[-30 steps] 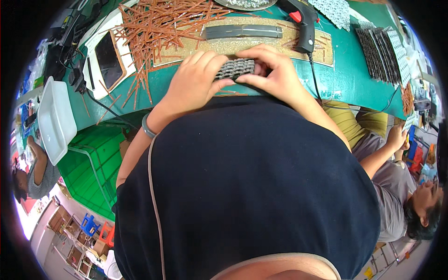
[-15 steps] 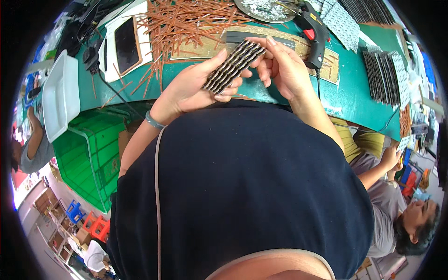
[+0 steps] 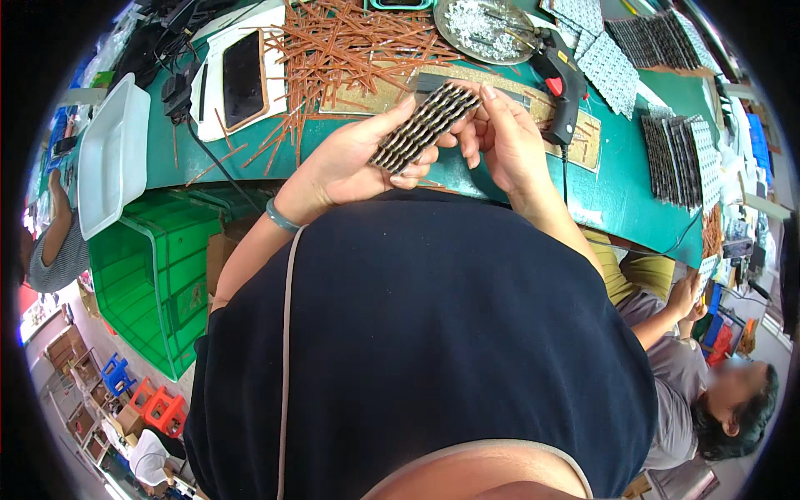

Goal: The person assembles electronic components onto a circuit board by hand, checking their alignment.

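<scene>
In front of my chest I hold a small dark ridged panel point(image 3: 423, 127), its wavy rows running lengthwise and its far end tilted up to the right. My left hand point(image 3: 354, 154) is wrapped round its lower left part, thumb on one long edge and fingers beneath. At the upper right end, the fingers of my right hand point(image 3: 504, 137) are pinched on the panel's corner; the other fingers curl below. Whether a smaller piece sits between those fingertips is hidden. Thin brown strips point(image 3: 350, 50) lie in a loose heap just beyond the hands.
A black glue gun point(image 3: 560, 87) lies right of a round metal dish point(image 3: 483, 29) with white bits. Stacks of similar panels point(image 3: 671, 158) stand at the right. A phone point(image 3: 242, 79), white tray point(image 3: 117, 158) and green crate point(image 3: 154, 283) are left. A co-worker point(image 3: 679, 358) sits at right.
The view has shifted slightly, so the table things appear a little displaced. Both hands keep their hold on the ridged panel, with hardly any change in its tilt.
</scene>
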